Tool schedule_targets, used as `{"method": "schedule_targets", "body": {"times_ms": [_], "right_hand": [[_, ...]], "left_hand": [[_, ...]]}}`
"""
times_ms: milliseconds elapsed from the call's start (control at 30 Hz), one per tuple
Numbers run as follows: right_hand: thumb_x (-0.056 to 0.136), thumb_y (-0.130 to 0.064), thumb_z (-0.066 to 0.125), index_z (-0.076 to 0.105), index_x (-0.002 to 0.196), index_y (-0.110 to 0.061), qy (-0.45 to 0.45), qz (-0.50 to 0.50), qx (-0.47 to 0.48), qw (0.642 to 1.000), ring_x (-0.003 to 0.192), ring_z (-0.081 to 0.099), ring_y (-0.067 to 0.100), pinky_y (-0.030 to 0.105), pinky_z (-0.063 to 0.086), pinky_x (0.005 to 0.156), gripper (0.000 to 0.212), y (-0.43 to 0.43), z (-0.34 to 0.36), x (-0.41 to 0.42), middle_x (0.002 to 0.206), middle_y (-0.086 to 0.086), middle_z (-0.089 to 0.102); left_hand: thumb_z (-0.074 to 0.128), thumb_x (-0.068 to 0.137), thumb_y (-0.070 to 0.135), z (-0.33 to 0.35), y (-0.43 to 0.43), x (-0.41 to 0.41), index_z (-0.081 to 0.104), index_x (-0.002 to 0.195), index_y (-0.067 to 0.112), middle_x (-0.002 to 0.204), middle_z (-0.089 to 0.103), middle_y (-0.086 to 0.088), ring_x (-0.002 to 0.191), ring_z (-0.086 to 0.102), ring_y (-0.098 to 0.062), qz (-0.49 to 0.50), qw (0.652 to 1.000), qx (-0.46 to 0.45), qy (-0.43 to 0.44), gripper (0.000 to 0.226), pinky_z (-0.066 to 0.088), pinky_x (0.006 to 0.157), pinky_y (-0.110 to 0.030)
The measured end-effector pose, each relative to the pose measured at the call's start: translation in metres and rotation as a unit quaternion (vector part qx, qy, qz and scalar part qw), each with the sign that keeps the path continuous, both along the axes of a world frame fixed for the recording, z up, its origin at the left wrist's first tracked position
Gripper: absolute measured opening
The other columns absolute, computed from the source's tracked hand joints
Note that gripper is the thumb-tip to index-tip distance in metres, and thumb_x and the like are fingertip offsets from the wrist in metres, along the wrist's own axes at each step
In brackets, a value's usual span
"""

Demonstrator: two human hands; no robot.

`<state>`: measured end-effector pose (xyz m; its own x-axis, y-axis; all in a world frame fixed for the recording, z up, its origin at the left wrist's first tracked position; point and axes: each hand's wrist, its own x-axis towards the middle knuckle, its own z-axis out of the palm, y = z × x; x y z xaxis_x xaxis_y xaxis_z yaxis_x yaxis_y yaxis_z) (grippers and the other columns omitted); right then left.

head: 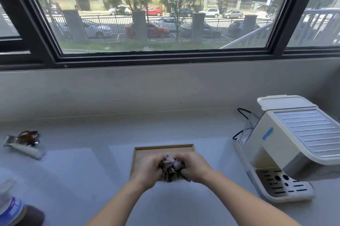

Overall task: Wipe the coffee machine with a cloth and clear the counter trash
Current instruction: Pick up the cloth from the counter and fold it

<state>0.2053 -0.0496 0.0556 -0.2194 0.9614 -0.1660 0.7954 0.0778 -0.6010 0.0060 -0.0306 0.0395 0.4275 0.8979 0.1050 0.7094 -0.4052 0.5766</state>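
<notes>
A crumpled grey-purple cloth [172, 166] is bunched between both hands over a shallow wooden tray [145, 149] at the middle of the grey counter. My left hand [147, 169] grips its left side and my right hand [193, 168] grips its right side, fingers closed around it. The white coffee machine [287, 145] stands on the counter to the right, its drip tray facing front and a black cable behind it. A crumpled wrapper with a brown piece [24, 142] lies on the counter at the far left.
A bottle with a blue label [12, 211] stands at the near left corner. A grey wall with a wide window rises behind the counter [92, 170]. A black cable [241, 132] loops behind the machine.
</notes>
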Motion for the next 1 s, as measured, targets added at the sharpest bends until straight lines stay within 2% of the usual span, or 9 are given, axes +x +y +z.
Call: {"method": "schedule_targets", "body": {"times_ms": [67,100,267,333,500,633,767,867,1000], "right_hand": [[0.068,-0.008,0.054,0.055,0.086,-0.039,-0.001,0.012,0.027,1.0,0.066,0.056,0.002,0.014,0.041,0.052,0.036,0.009,0.004,-0.007,0.068,-0.015,0.063],[0.068,-0.009,0.054,0.054,0.087,-0.041,-0.005,0.017,0.033,0.999,0.068,0.055,0.0,0.012,0.039,0.054,0.038,0.014,0.005,-0.011,0.068,-0.017,0.062],[0.07,-0.012,0.058,0.064,0.093,-0.025,-0.048,0.017,0.039,0.998,0.085,0.062,0.024,0.033,0.051,0.067,0.026,0.04,-0.001,-0.022,0.087,-0.001,0.07],[0.07,-0.013,0.06,0.064,0.093,-0.024,-0.059,0.015,0.042,0.997,0.087,0.061,0.026,0.036,0.051,0.069,0.026,0.048,-0.005,-0.026,0.09,0.001,0.07],[0.068,-0.015,0.055,0.065,0.09,-0.022,-0.07,0.02,0.033,0.997,0.083,0.06,0.025,0.036,0.05,0.065,0.025,0.064,-0.018,-0.032,0.088,0.002,0.07],[0.069,-0.012,0.053,0.062,0.083,-0.023,-0.074,0.018,0.02,0.997,0.083,0.058,0.026,0.041,0.051,0.067,0.019,0.069,-0.035,-0.032,0.085,0.003,0.067],[0.082,-0.012,0.053,0.06,0.112,-0.028,-0.123,0.009,0.027,0.992,0.104,0.051,0.027,0.043,0.048,0.081,0.035,0.066,-0.055,-0.027,0.104,0.004,0.061],[0.08,-0.011,0.051,0.059,0.113,-0.025,-0.14,0.013,0.013,0.99,0.103,0.056,0.03,0.041,0.048,0.079,0.037,0.067,-0.06,-0.025,0.106,0.004,0.06],[0.078,-0.011,0.052,0.059,0.114,-0.023,-0.135,0.027,-0.009,0.99,0.104,0.056,0.031,0.04,0.047,0.079,0.039,0.07,-0.059,-0.025,0.109,0.006,0.059]], "left_hand": [[0.053,0.087,0.018,0.001,0.009,-0.006,0.065,0.092,0.02,0.082,0.07,0.005,0.079,0.063,-0.014,0.005,1.0,-0.012,-0.004,0.013,0.052,0.071,-0.032],[0.053,0.086,0.018,0.001,0.014,-0.008,0.066,0.095,0.022,0.085,0.071,0.005,0.081,0.063,-0.015,0.009,1.0,-0.017,-0.004,0.016,0.052,0.072,-0.034],[0.052,0.083,0.01,-0.007,0.035,-0.017,0.065,0.104,0.027,0.092,0.072,0.006,0.084,0.063,-0.017,0.028,0.999,-0.04,0.013,0.03,0.048,0.069,-0.028],[0.05,0.082,0.011,-0.011,0.041,-0.019,0.063,0.109,0.031,0.095,0.071,0.009,0.087,0.062,-0.015,0.041,0.997,-0.059,0.02,0.036,0.049,0.07,-0.028],[0.05,0.079,0.012,-0.025,0.053,-0.023,0.057,0.114,0.039,0.097,0.072,0.014,0.084,0.062,-0.007,0.051,0.995,-0.09,0.013,0.045,0.043,0.063,-0.011],[0.048,0.081,0.006,-0.039,0.056,-0.022,0.055,0.123,0.041,0.112,0.07,0.012,0.102,0.063,-0.011,0.034,0.991,-0.133,0.007,0.055,0.052,0.086,-0.034],[0.041,0.081,0.013,-0.045,0.055,-0.017,0.055,0.131,0.034,0.133,0.062,0.008,0.121,0.056,-0.014,-0.009,0.996,-0.085,0.018,0.057,0.045,0.1,-0.03],[0.043,0.09,0.016,-0.047,0.058,-0.014,0.047,0.141,0.026,0.148,0.048,0.006,0.131,0.048,-0.017,-0.033,0.995,-0.042,0.083,0.053,0.037,0.107,-0.029],[0.044,0.091,0.014,-0.047,0.059,-0.015,0.038,0.146,0.029,0.152,0.042,0.008,0.132,0.045,-0.019,-0.02,0.988,-0.059,0.144,0.057,0.037,0.107,-0.033]]}}
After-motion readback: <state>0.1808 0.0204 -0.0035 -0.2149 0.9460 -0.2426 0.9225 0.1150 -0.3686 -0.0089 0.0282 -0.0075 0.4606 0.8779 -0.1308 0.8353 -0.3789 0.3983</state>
